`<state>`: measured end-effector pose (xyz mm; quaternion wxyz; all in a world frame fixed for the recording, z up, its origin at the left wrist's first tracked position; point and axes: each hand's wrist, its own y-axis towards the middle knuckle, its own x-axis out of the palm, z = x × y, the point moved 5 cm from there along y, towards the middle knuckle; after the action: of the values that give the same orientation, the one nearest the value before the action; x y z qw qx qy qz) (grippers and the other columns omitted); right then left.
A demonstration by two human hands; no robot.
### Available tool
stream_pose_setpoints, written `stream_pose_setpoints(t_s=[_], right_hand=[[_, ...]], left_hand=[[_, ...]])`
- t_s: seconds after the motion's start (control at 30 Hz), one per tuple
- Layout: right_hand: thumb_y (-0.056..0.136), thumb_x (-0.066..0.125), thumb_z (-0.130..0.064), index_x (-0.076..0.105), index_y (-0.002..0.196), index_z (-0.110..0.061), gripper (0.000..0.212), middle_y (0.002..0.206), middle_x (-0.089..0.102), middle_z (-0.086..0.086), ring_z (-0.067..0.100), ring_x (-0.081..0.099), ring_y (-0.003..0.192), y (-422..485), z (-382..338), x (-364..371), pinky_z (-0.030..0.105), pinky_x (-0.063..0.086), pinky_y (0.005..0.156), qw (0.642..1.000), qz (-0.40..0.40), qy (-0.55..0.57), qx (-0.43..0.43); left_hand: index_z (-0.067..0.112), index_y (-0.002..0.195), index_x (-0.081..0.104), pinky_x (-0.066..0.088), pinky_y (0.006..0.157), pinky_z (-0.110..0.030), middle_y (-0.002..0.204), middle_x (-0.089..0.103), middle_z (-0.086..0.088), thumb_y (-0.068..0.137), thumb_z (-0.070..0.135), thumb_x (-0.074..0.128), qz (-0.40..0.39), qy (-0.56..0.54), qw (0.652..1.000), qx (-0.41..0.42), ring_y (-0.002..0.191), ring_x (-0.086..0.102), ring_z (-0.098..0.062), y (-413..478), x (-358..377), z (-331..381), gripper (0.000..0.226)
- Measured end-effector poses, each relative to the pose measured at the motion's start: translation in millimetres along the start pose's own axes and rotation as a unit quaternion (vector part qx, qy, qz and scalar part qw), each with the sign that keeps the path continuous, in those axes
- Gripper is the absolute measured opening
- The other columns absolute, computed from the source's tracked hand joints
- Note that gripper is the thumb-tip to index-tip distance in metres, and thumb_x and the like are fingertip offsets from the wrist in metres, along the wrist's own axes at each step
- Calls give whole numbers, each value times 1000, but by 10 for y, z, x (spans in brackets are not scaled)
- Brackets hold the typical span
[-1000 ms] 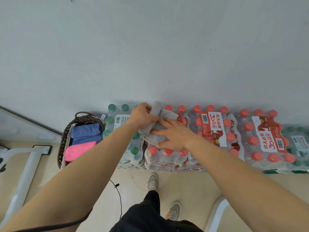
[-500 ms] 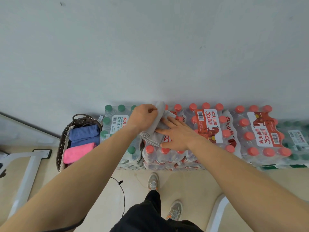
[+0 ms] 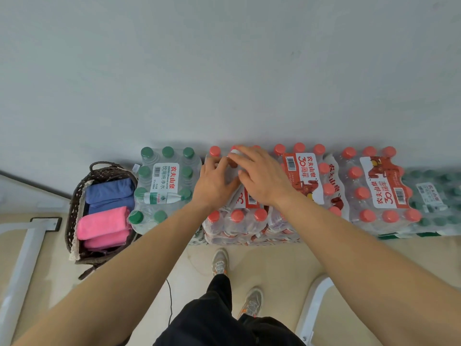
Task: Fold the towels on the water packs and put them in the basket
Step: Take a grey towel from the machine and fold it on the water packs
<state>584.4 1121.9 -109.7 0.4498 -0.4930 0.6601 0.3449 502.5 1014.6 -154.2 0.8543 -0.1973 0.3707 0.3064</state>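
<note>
The basket sits at my 9 o'clock with blue towels and pink towels already folded inside, and the green-capped pack stands between it and my work. My left hand has its fingers bent over the far end of the grey towel, which lies on the red-capped pack, mostly hidden beneath both palms. At 3 o'clock of that, my right hand lies flat, fingers straight and pointing to 11 o'clock, pressing the cloth down. I judge I am finishing the fold. Next I need a firm hold on the bundle so it stays closed, then a carry toward 9 o'clock, over the green caps, into the basket.
</note>
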Motion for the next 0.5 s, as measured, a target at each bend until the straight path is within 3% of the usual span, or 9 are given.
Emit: stream_pose_setpoints(t_s=[0.1,0.2,0.3,0.4,0.5], right_hand=[[104,32,-31,32,153,-26,49,162,24,-7,18,25,146,80,70,248,47,32,115,998,-54,2,22],[106,26,-35,20,157,-28,51,165,11,-12,18,20,149,62,241,394,48,28,118,996,-76,-19,34],[106,24,-39,13,158,-30,54,165,6,-13,20,21,148,66,315,426,48,32,115,995,-83,-58,20],[105,22,-41,9,158,-31,55,165,7,-12,20,24,148,69,373,449,45,33,114,993,-81,-84,17],[105,19,-41,5,158,-30,56,165,8,-11,19,25,148,38,431,526,42,30,117,992,-77,-93,20]], left_hand=[[32,130,50,38,101,-42,127,45,-4,92,43,54,17,-8,1000,6,120,39,-29,-21,56,-40,40],[31,128,60,27,107,-32,131,48,-2,98,26,51,62,-50,997,19,122,37,-22,-101,33,-79,31],[19,137,48,36,105,-43,137,49,-3,96,33,54,80,-21,997,10,121,44,-26,-162,95,-143,44],[17,149,33,34,109,-46,149,42,-3,98,55,39,74,93,993,-4,133,40,-27,-212,183,-151,63],[22,155,18,26,113,-54,156,32,-7,100,59,25,64,213,975,2,141,31,-33,-226,264,-116,67]])
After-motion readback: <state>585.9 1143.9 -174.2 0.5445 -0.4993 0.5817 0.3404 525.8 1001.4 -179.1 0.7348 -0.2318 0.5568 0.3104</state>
